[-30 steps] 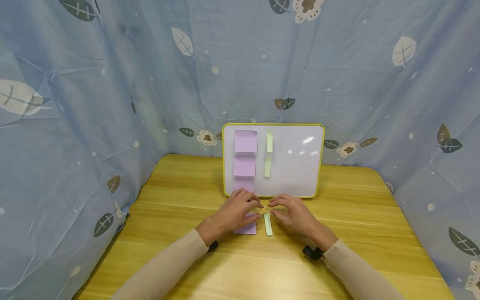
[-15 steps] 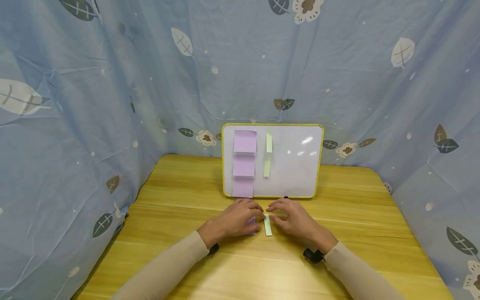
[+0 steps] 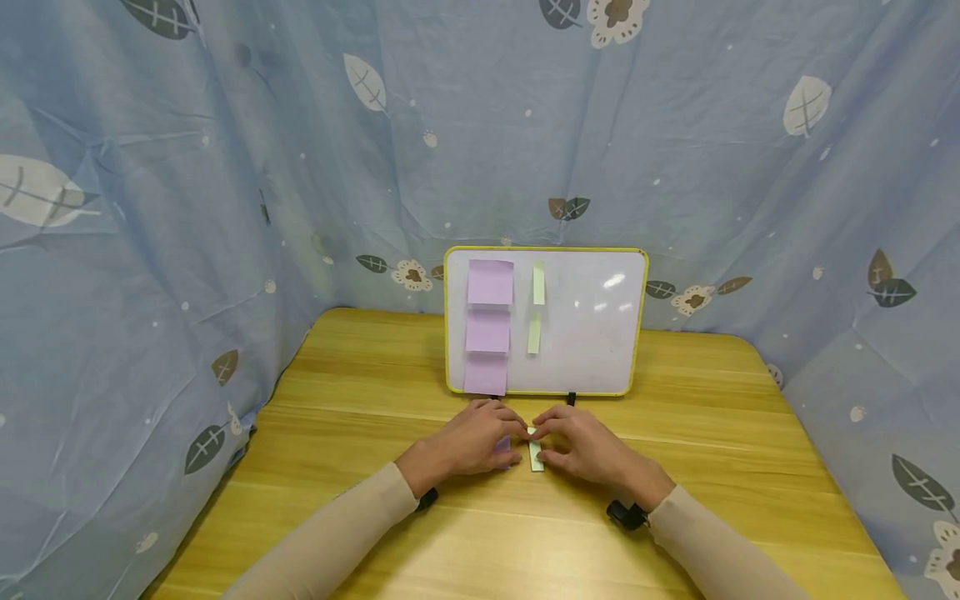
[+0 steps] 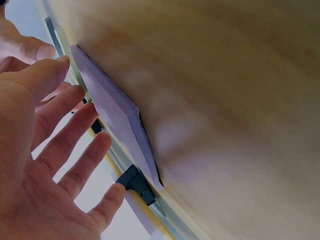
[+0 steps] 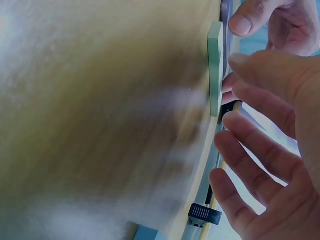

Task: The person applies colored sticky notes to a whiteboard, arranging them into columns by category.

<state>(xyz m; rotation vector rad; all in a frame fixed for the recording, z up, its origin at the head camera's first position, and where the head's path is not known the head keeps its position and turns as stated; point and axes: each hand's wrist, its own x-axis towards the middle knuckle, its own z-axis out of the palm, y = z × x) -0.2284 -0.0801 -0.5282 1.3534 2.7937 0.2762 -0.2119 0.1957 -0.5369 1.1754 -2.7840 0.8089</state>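
Observation:
A thin pad of pale green sticky notes (image 3: 536, 463) lies on the table, its long side pointing away from me. My left hand (image 3: 474, 438) arches over a purple sticky-note pad (image 4: 115, 107), hiding most of it in the head view, and its index fingertip reaches the green pad's far end. From the other side my right hand (image 3: 588, 446) has its index fingertip at that same end and its thumb beside the pad's right edge. Both hands keep their fingers loosely extended. In the right wrist view, the green pad (image 5: 215, 70) stays flat against the tabletop.
Behind the hands leans a yellow-framed whiteboard (image 3: 588, 333) with purple notes (image 3: 489, 331) in a left column and two green strips (image 3: 539, 283) beside them. Its black feet (image 3: 572, 399) stick out in front. A blue patterned curtain (image 3: 480, 150) surrounds the wooden table (image 3: 697, 433).
Both hands have drawn back from the whiteboard's lower edge toward me, uncovering the lowest purple note. Fingertips of both hands have closed in on the green pad's far end.

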